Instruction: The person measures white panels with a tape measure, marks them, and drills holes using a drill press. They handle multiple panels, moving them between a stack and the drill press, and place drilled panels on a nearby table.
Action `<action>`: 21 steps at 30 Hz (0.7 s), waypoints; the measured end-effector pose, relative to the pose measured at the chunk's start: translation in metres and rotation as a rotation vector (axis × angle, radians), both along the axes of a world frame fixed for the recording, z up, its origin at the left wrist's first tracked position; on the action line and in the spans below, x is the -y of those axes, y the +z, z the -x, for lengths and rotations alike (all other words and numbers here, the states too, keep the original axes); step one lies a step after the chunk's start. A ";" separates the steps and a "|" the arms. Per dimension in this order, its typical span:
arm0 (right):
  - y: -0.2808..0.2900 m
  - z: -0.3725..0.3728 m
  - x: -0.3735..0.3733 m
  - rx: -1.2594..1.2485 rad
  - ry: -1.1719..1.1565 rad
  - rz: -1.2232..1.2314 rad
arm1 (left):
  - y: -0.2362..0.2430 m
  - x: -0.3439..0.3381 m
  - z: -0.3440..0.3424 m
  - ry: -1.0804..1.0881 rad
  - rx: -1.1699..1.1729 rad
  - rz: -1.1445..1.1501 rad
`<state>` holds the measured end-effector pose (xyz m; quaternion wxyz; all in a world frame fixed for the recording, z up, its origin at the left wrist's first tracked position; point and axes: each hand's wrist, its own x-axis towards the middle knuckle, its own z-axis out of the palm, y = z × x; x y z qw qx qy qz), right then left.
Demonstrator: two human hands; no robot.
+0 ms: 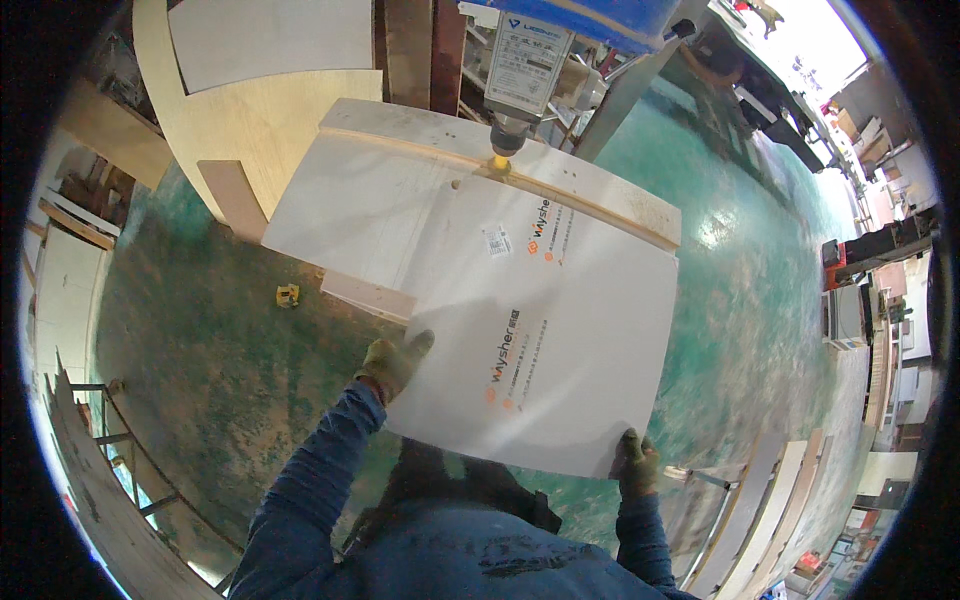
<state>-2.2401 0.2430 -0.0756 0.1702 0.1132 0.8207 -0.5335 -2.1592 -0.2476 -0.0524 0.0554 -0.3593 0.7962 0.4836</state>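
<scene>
A large white panel (590,350) with printed marks and a small label lies flat in front of me, its near part reaching out over the floor toward my body. My gloved left hand (395,365) grips its left edge, thumb on top and the other fingers out of sight underneath. At the near right corner, my gloved right hand (637,462) holds the panel with its thumb on the upper face. The panel's far edge lies by a wooden fence strip (600,213), under a drill press (527,65) with a yellow bit (500,162) in its dark chuck.
The panel rests on a white work board (350,195), with a loose wood strip (368,297) at its near edge. Curved plywood (290,105) stands at the far left. A small yellow object (288,295) is on the green floor (200,330). Boards (765,510) lean at near right.
</scene>
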 end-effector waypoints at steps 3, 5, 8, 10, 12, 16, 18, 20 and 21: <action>0.016 0.007 0.015 0.111 -0.084 0.092 | -0.022 0.005 0.001 -0.010 0.060 0.091; 0.025 0.007 0.021 0.164 -0.095 0.118 | -0.033 0.008 -0.001 -0.010 0.069 0.135; 0.028 0.009 0.023 0.150 -0.082 0.125 | -0.041 0.012 -0.003 -0.015 -0.028 0.098; 0.023 0.010 0.019 0.101 -0.048 0.085 | -0.033 0.014 0.000 -0.034 -0.042 0.030; 0.018 0.010 0.017 0.092 -0.064 0.133 | -0.020 0.012 0.002 -0.006 0.000 0.045; 0.012 0.014 0.016 0.116 -0.081 0.105 | -0.007 0.015 0.005 -0.007 0.028 0.034; 0.015 0.014 0.014 0.162 -0.075 0.050 | -0.013 0.015 0.006 0.006 0.060 0.049; 0.018 0.015 0.016 0.168 -0.076 0.076 | -0.021 0.016 0.004 0.031 0.053 -0.008; 0.024 0.012 0.023 0.149 -0.082 0.128 | -0.027 0.016 0.002 0.047 0.028 -0.074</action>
